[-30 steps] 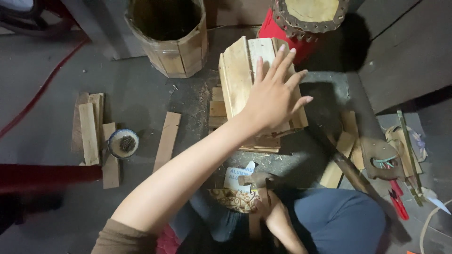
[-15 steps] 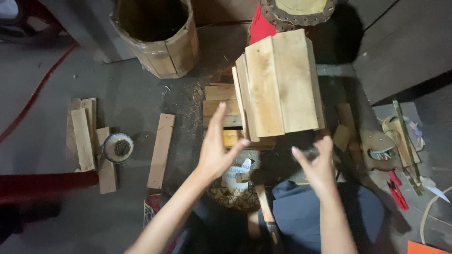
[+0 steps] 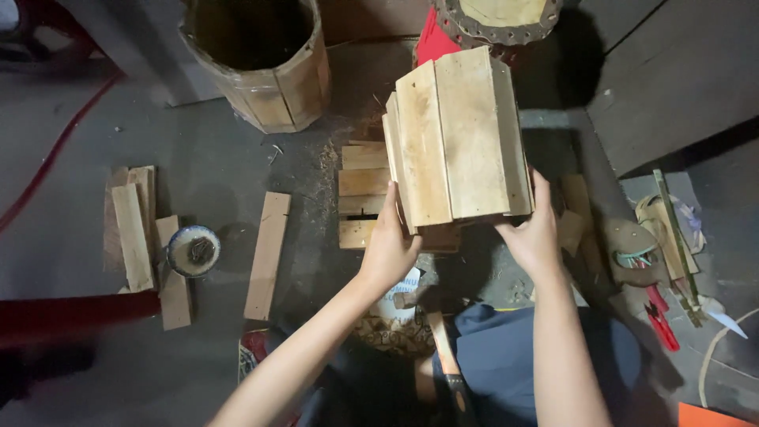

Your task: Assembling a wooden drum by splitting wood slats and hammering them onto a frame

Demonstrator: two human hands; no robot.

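A bundle of pale wooden staves (image 3: 458, 138) joined edge to edge into a curved shell stands tilted in the middle of the head view. My left hand (image 3: 389, 245) grips its lower left edge. My right hand (image 3: 531, 231) grips its lower right edge. Under the shell lie several flat wooden slats (image 3: 362, 194) on the dark floor. A hammer (image 3: 431, 320) lies near my lap, just below my left hand.
A round wooden barrel (image 3: 257, 59) stands at the upper left. Loose staves (image 3: 267, 253) and a stack of slats (image 3: 134, 225) lie to the left beside a small round tin (image 3: 192, 251). A drum-like object with a red cloth (image 3: 490, 20) is at the top. Hand tools (image 3: 660, 253) lie at the right.
My left hand left the top of the stave shell and dropped to its lower left edge. My right hand came up and took the lower right edge. The shell now stands raised and tilted.
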